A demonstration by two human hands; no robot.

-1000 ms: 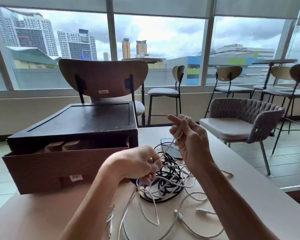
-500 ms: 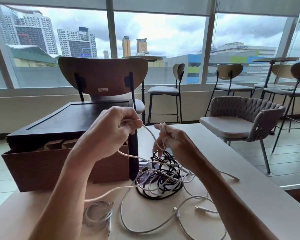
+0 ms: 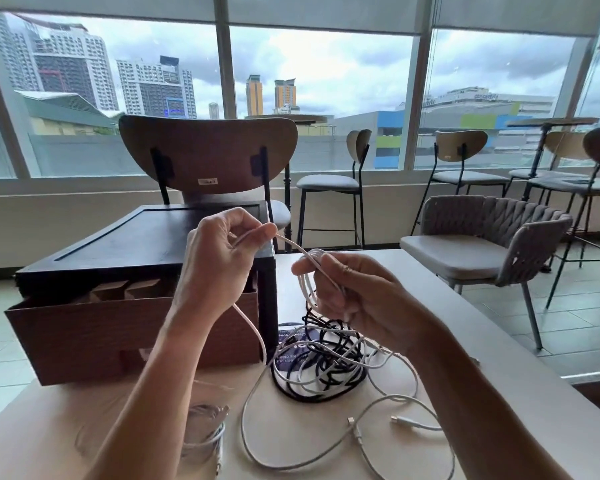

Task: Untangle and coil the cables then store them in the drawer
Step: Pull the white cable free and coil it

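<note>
A table (image 3: 49, 438) in a window-lined room bears the open drawer (image 3: 118, 330), with a chair (image 3: 208, 150) behind it. Right of the drawer lies the cable tangle (image 3: 319, 372). Before the drawer, the left hand (image 3: 219, 261) pinches a white cable (image 3: 253, 327) and the right hand (image 3: 357, 299) grips its loops.

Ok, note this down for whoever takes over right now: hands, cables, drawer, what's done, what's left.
The left hand pinches the white cable, which runs to the right hand, holding its loops round the fingers.
That cable trails down into the tangle of black and white cables on the table, right of the open drawer.
Done: one small white coil lies by the left forearm.
Left: finish this coil, free and coil the others, store all in the drawer.
</note>
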